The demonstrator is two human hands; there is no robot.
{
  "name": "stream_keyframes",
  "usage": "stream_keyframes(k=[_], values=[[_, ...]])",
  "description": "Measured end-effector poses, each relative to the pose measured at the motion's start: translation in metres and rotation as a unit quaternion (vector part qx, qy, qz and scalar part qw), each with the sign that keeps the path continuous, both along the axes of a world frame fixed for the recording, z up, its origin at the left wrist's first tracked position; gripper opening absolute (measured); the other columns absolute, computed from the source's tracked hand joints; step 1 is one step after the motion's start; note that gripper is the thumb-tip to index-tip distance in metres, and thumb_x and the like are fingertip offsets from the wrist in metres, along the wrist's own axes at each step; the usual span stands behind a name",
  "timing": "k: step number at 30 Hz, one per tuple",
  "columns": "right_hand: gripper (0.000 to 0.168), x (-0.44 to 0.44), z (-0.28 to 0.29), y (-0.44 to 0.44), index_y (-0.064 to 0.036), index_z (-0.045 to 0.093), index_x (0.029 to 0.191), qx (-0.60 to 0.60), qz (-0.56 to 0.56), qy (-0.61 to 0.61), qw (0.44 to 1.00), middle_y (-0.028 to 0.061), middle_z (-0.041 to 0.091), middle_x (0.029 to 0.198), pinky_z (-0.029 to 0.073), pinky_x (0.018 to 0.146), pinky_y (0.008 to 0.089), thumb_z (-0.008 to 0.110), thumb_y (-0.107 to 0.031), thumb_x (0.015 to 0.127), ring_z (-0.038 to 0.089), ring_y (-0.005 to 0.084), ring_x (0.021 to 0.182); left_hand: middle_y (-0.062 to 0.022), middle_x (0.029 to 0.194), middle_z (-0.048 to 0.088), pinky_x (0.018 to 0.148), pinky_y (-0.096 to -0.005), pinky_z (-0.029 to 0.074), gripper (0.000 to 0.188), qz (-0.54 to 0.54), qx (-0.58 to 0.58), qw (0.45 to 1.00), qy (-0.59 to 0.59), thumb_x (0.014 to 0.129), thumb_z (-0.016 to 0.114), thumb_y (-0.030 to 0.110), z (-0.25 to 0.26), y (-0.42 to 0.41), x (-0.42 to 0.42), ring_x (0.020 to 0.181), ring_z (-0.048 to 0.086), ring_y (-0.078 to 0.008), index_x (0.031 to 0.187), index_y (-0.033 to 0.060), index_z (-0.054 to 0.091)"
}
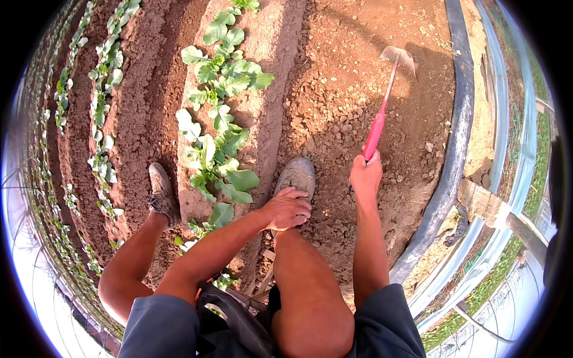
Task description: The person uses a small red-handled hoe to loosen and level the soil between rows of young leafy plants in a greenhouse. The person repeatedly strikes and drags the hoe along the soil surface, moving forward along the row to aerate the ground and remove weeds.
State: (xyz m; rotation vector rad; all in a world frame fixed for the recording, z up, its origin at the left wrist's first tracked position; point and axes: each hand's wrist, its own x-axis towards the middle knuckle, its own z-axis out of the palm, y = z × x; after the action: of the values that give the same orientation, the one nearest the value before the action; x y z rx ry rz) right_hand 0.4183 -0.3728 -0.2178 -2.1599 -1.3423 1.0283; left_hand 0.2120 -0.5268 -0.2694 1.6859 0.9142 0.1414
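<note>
My right hand (pixel 367 174) is closed around the lower end of a red-handled hand hoe (pixel 376 127). Its thin shaft points away from me to a broad metal blade (pixel 400 57) over the bare brown soil; I cannot tell whether the blade touches the ground. Across my right ankle and the top of a dirty shoe (pixel 297 172) lies my left hand (pixel 291 208), palm down, its fingers slightly apart; what is under the palm is hidden. Just left of that shoe, a row of leafy green seedlings (pixel 224 129) grows along a raised soil bed (pixel 273 58).
My other shoe (pixel 161 188) stands in the furrow left of the bed. Further seedling rows (pixel 105 89) run along the left. A black hose (pixel 461 98) curves along the right, with clear plastic sheeting (pixel 521 156) and a wooden board (pixel 483 201) beyond it.
</note>
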Motion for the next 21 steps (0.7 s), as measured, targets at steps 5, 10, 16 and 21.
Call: stream_keyframes(k=[5,10,16,21], values=[[0.038,-0.017,0.01,-0.129,0.002,0.059,0.121,-0.022,0.041,0.015,0.999,0.0259,0.069,0.098,0.052,0.085,0.045,0.059,-0.01,0.084,0.068,0.0411,0.093,0.0005,0.135,0.061,0.12,-0.0529,0.015,0.028,0.0,0.012,1.0,-0.001,0.093,0.059,0.033,0.001,0.0,0.001,0.143,0.036,-0.0272,0.114,0.0195,0.072],[0.036,-0.03,0.022,-0.101,0.002,0.06,0.118,-0.027,0.036,0.028,0.999,0.025,0.069,0.094,0.052,0.083,0.045,0.058,-0.008,0.084,0.068,0.0415,0.089,0.0006,0.135,0.061,0.119,-0.0529,0.016,0.028,-0.001,0.013,1.0,-0.002,0.093,0.06,0.033,0.003,0.003,0.001,0.143,0.037,-0.0269,0.114,0.0195,0.072],[0.032,0.004,0.027,-0.125,0.002,0.058,0.113,0.001,0.016,0.003,1.0,0.0252,0.066,0.093,0.052,0.08,0.0459,0.056,-0.007,0.083,0.067,0.0413,0.086,0.0012,0.133,0.062,0.119,-0.0525,0.016,0.028,0.004,0.011,1.0,-0.007,0.093,0.058,0.033,0.0,0.0,0.0,0.142,0.037,-0.0275,0.114,0.0194,0.072],[0.031,0.011,0.043,-0.215,0.0,0.058,0.113,-0.169,0.044,-0.018,0.985,0.0246,0.067,0.089,0.053,0.076,0.0467,0.054,-0.011,0.085,0.068,0.0413,0.082,0.001,0.132,0.062,0.119,-0.0529,0.016,0.029,0.0,0.021,1.0,-0.005,0.094,0.056,0.034,0.005,0.003,-0.001,0.142,0.038,-0.0279,0.114,0.0195,0.071]])
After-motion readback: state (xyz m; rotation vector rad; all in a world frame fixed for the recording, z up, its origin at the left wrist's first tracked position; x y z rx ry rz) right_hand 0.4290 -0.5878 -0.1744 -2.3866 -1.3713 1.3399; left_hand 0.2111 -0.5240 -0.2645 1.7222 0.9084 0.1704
